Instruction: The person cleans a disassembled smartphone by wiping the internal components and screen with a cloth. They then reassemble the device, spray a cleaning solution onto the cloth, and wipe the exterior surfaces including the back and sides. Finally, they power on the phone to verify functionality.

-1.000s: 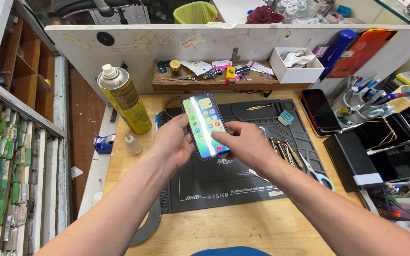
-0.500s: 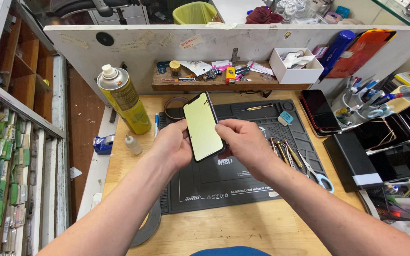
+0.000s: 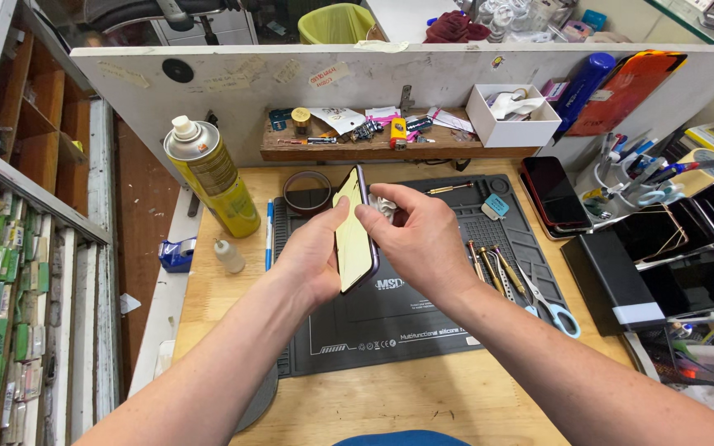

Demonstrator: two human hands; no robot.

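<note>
Fingers (image 3: 349, 216) of both hands clamped on a smartphone (image 3: 354, 235): left hand (image 3: 317, 256) along its left edge, right hand (image 3: 419, 235) along the right. Phone held tilted, nearly edge-on, above the dark work mat (image 3: 423, 322) on the desk (image 3: 423, 396). Yellow spray can (image 3: 212, 177) stands left.

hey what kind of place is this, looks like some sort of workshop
Most likely a phone repair bench. Both hands hold a phone over a dark repair mat, tweezers and small tools lie beside it, and more phones are stacked to the right.
</note>
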